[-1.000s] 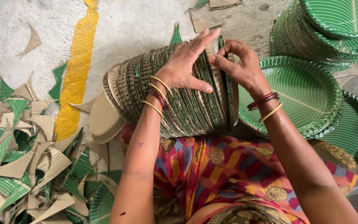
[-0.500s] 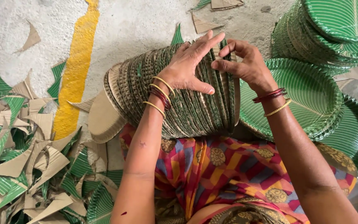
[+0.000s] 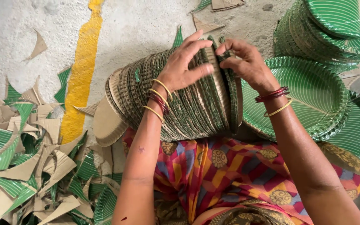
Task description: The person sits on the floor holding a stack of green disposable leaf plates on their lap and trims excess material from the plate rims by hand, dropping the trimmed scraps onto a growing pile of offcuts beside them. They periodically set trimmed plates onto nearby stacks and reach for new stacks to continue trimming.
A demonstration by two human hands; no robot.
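A thick stack of green and brown paper plates (image 3: 146,96) lies on its side across my lap. My left hand (image 3: 184,66) rests flat over the top of the stack, fingers spread along the plate rims. My right hand (image 3: 244,62) pinches the rims of the last few plates at the stack's right end, parting them from the others. Both wrists wear bangles.
Piles of green leaf-patterned plates (image 3: 313,91) sit at my right, with a taller pile (image 3: 338,29) behind. Green and brown cardboard offcuts (image 3: 26,166) litter the floor at left. A yellow painted stripe (image 3: 82,71) runs over the concrete floor.
My left hand has slid a little to the right over the stack. My right hand has closed in on the end plates and separates them.
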